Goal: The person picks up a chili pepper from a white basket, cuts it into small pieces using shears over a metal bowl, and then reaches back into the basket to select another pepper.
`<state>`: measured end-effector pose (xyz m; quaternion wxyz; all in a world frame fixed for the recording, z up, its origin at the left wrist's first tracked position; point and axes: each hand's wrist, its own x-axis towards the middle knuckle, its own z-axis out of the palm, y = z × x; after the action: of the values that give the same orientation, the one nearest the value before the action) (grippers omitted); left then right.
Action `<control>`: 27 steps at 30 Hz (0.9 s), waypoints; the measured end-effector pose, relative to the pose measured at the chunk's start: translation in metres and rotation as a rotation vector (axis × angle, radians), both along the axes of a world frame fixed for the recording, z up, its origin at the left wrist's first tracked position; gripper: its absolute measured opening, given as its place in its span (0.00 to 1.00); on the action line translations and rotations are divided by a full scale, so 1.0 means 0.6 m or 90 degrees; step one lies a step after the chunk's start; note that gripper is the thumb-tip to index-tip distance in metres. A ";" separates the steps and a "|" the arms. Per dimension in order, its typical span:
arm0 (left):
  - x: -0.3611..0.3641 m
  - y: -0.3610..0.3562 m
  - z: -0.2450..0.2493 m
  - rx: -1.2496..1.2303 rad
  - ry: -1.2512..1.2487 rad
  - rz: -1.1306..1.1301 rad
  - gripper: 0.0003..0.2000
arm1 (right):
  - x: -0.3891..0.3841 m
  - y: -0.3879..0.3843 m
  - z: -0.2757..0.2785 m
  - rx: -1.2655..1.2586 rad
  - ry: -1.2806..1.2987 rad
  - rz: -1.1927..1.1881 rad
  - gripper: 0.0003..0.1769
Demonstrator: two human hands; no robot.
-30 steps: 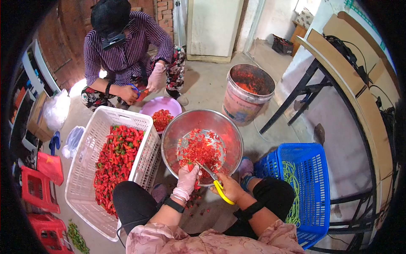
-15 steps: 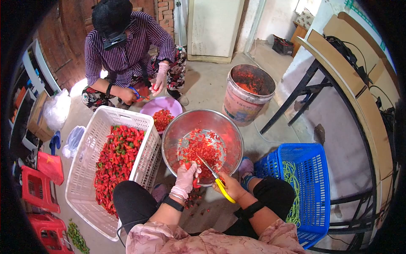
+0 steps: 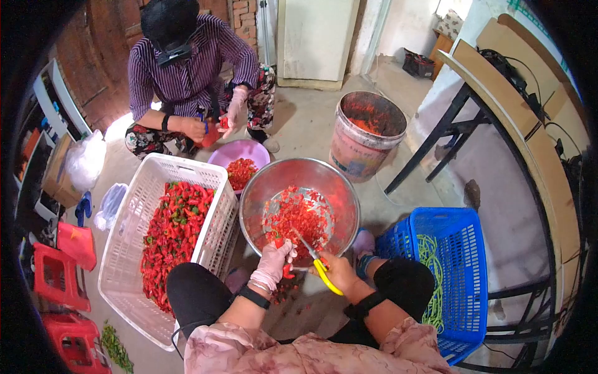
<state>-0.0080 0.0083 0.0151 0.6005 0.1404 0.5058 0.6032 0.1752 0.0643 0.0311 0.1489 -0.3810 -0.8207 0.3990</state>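
In a thin pale glove, my left hand (image 3: pixel 272 265) is closed around red peppers (image 3: pixel 278 240) at the near rim of a steel bowl (image 3: pixel 249 187). One red end pokes out below my fingers. Yellow-handled scissors (image 3: pixel 326 278) are in my right hand (image 3: pixel 340 274), their blades pointing up and left over the bowl, close to my left fingertips. Chopped red pepper pieces (image 3: pixel 296 212) cover much of the bowl's bottom. To the left, a white crate (image 3: pixel 118 262) holds a heap of whole red peppers (image 3: pixel 177 227), some with green stems.
Opposite, a person (image 3: pixel 187 68) holds blue-handled scissors and a red pepper beside a lilac basin (image 3: pixel 260 153) of cut pieces. A stained bucket (image 3: pixel 355 146) stands behind the bowl. At right are a blue crate (image 3: pixel 464 274) with green cord and a black-legged table (image 3: pixel 458 106). Red stools (image 3: pixel 59 274) stand left.
My right hand and the scissors have shifted slightly left. The person opposite has turned the blue-handled scissors more upright. The whole view has moved a little.
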 end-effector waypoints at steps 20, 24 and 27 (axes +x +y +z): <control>-0.015 -0.036 -0.010 -0.078 -0.164 -0.131 0.26 | 0.017 0.000 0.010 -0.247 0.078 0.071 0.23; -0.025 -0.021 -0.026 0.046 -0.264 -0.088 0.33 | 0.016 -0.017 0.052 -0.157 0.053 0.121 0.21; -0.026 -0.010 -0.041 0.043 -0.286 -0.053 0.33 | 0.012 -0.022 0.055 -0.197 0.033 0.123 0.24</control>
<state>-0.0235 0.0020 -0.0096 0.7170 0.0436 0.3328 0.6109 0.1824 0.0510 0.0639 0.0707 -0.3082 -0.7784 0.5424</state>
